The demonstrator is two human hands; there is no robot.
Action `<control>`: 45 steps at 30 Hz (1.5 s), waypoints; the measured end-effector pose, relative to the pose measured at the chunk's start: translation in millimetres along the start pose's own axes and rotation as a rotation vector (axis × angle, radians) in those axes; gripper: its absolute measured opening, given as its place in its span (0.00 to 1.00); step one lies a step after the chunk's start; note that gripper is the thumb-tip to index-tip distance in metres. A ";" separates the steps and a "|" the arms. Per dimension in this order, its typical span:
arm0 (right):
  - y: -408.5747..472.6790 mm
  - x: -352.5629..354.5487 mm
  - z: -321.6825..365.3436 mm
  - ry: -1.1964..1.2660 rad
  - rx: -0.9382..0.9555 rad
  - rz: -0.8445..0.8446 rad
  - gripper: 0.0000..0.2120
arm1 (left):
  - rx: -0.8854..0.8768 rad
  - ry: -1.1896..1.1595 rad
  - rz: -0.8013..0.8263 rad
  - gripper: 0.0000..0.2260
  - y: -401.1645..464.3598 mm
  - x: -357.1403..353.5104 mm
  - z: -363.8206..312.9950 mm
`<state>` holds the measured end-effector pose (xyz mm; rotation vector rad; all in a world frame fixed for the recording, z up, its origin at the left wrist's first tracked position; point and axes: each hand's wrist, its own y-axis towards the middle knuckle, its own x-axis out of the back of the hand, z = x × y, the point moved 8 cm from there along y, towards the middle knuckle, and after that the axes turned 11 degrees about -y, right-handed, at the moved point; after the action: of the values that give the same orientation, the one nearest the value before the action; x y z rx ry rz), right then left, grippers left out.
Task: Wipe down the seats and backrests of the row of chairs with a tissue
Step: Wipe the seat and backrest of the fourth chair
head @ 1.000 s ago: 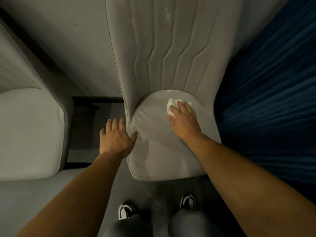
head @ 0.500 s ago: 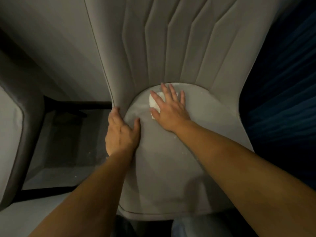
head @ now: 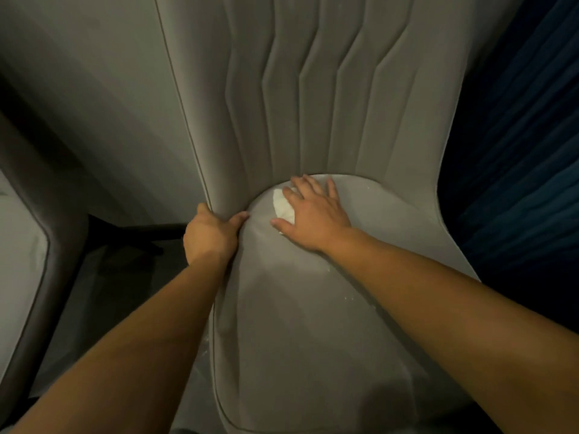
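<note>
Fingers of my right hand [head: 315,219] are lying flat, pressing the white tissue [head: 283,207] onto the grey chair seat [head: 297,324]. My left hand [head: 209,238] is gripping the backrest [head: 313,89] edge.

The chair [head: 313,324] under my hands is plain grey-beige, its backrest [head: 313,89] ribbed with stitched zigzag channels. The tissue [head: 283,206] is white. The curtain [head: 517,151] beside it is deep blue, folded in stripes.

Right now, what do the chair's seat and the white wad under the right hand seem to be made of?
Seat: probably matte grey upholstery, suede-like fabric or faux leather; it dents softly and has a piped edge. White wad: looks like crumpled tissue paper, matte and creased, pressed flat beneath the right hand.
</note>
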<state>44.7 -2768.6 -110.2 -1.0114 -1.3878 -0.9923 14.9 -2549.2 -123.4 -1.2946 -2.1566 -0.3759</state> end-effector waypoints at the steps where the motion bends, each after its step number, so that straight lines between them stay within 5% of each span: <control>1: -3.2 0.2 5.9 -0.006 0.010 -0.030 0.34 | -0.026 0.001 -0.026 0.25 -0.6 1.3 -1.6; 5: -17.0 -5.9 17.8 0.012 0.020 -0.050 0.27 | -0.077 -0.033 -0.085 0.23 -3.2 0.6 -5.0; 23: -197.5 -8.0 -4.0 -0.001 0.093 0.131 0.36 | -0.213 0.048 -0.099 0.19 1.4 1.1 -8.6; 36: -26.6 -28.1 -14.7 0.022 -0.055 0.197 0.34 | -0.187 -0.350 -0.114 0.28 24.7 23.8 -71.5; 45: -185.5 -5.0 7.7 -0.002 0.146 0.210 0.36 | -0.242 -0.305 -0.224 0.31 24.9 30.0 -65.2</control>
<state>-135.0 -2814.3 -119.9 -1.0251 -1.3061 -0.7255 48.2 -2549.6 -55.1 -1.3103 -2.5910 -0.5761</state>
